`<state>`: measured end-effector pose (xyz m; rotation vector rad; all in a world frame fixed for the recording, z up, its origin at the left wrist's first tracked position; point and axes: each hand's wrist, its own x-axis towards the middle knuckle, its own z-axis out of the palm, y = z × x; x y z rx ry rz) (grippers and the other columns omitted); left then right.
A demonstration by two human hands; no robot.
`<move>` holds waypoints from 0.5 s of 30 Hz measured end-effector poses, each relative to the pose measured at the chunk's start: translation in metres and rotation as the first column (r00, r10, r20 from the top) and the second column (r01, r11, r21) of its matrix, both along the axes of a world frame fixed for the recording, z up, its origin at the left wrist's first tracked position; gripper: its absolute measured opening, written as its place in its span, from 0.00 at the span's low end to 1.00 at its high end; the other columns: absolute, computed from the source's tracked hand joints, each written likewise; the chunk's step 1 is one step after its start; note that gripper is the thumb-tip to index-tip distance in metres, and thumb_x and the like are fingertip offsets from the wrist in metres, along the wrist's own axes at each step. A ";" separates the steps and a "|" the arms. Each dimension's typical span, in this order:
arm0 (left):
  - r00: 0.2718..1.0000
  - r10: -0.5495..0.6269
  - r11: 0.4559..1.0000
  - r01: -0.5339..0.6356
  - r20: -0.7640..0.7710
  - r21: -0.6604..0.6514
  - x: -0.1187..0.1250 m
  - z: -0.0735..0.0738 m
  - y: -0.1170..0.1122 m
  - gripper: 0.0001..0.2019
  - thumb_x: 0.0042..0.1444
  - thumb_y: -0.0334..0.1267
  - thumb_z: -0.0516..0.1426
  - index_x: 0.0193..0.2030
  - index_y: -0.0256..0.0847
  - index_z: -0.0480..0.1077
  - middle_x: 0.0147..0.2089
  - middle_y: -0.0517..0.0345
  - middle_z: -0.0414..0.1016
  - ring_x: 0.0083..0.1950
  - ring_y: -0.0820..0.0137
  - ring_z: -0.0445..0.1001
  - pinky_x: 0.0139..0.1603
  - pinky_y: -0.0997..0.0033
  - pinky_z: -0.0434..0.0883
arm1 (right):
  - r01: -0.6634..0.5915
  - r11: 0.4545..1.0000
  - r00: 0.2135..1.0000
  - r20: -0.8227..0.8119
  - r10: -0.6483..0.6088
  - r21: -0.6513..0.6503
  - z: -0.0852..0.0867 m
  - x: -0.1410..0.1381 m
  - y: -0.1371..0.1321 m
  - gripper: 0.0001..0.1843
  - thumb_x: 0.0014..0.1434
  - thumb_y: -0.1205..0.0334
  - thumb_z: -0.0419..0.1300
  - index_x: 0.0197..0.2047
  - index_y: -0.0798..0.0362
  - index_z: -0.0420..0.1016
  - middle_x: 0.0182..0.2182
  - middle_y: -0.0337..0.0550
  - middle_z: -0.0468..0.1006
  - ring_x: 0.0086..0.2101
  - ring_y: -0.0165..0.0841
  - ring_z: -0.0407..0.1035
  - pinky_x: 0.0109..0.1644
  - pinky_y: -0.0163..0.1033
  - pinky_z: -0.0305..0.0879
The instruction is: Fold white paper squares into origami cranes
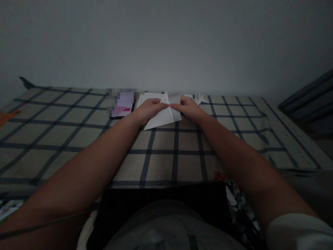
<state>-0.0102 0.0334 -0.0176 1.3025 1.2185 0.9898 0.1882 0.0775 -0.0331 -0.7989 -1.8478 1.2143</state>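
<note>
A sheet of white paper (161, 119) with faint print and a raised fold or crease is between my hands, just above the checked cloth. My left hand (148, 111) grips its left part, the thumb pressed on top near the crease. From the other side my right hand (190, 108) pinches the paper, its thumb tip almost meeting the left thumb. The fingers beneath the sheet are mostly hidden. More white paper (142, 99) shows behind my left hand.
A phone (123, 104) with a lit, partly blurred screen lies left of the paper. Behind my right hand sits a pointed, folded white paper piece (200, 98). The checked tablecloth (65, 135) reaches back to a grey wall (166, 45). Orange material (9, 117) is at far left.
</note>
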 end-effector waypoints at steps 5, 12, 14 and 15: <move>0.999 0.000 1.000 0.001 -0.032 0.030 -0.002 -0.002 0.002 0.14 0.49 0.44 0.64 0.40 0.38 0.77 0.37 0.49 0.82 0.33 0.66 0.78 0.34 0.71 0.73 | 0.025 1.000 1.000 -0.010 -0.025 0.014 0.005 -0.001 -0.004 0.19 0.53 0.52 0.69 0.44 0.54 0.79 0.43 0.46 0.83 0.43 0.38 0.75 0.49 0.45 0.73; 1.000 0.007 1.000 -0.007 -0.006 0.007 0.001 0.002 0.000 0.11 0.50 0.42 0.63 0.37 0.39 0.76 0.35 0.51 0.81 0.31 0.65 0.78 0.31 0.70 0.72 | 0.070 0.989 0.997 -0.020 -0.068 0.127 0.012 -0.003 -0.012 0.17 0.53 0.51 0.69 0.39 0.54 0.77 0.39 0.45 0.82 0.42 0.38 0.74 0.47 0.43 0.72; 1.000 0.002 1.000 -0.002 0.001 0.003 0.001 0.002 0.000 0.11 0.50 0.42 0.63 0.37 0.39 0.76 0.35 0.51 0.81 0.31 0.66 0.78 0.30 0.70 0.71 | 0.088 0.986 0.996 -0.005 -0.088 0.143 0.012 -0.003 -0.012 0.17 0.53 0.49 0.69 0.39 0.53 0.77 0.38 0.45 0.81 0.41 0.38 0.74 0.47 0.43 0.72; 1.000 0.003 1.000 -0.003 0.003 -0.001 0.001 0.001 0.001 0.11 0.50 0.43 0.62 0.38 0.39 0.76 0.35 0.51 0.81 0.31 0.66 0.78 0.30 0.70 0.72 | 0.092 0.985 0.996 -0.001 -0.093 0.143 0.011 -0.003 -0.012 0.18 0.53 0.49 0.69 0.39 0.53 0.77 0.38 0.45 0.81 0.41 0.38 0.74 0.47 0.43 0.72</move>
